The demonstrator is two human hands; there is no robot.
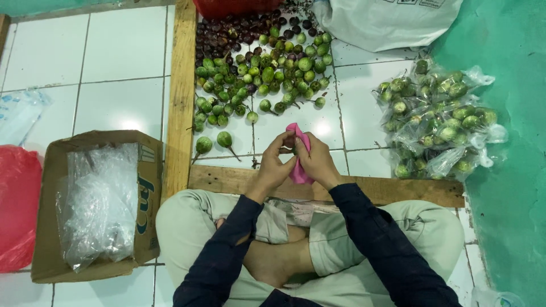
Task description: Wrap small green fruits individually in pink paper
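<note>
My left hand point(274, 166) and my right hand point(317, 161) meet in front of me, both pinching a small pink plastic bag point(298, 170) held upright between them. Its top pokes up above my fingers and its bottom hangs below my palms. Just beyond my hands, on the white tiled floor, lies a heap of small round green eggplants point(267, 74) with stems. Several dark purple ones point(227, 34) sit at the far side of the heap. Two single green eggplants point(224, 139) lie closest to my left hand.
A wooden frame point(181, 85) borders the heap on the left and front. Filled clear bags of green eggplants point(438, 119) lie to the right beside a green wall. A cardboard box of clear plastic bags point(96, 204) stands at my left, next to a red bag point(17, 204). A white sack point(387, 23) lies far right.
</note>
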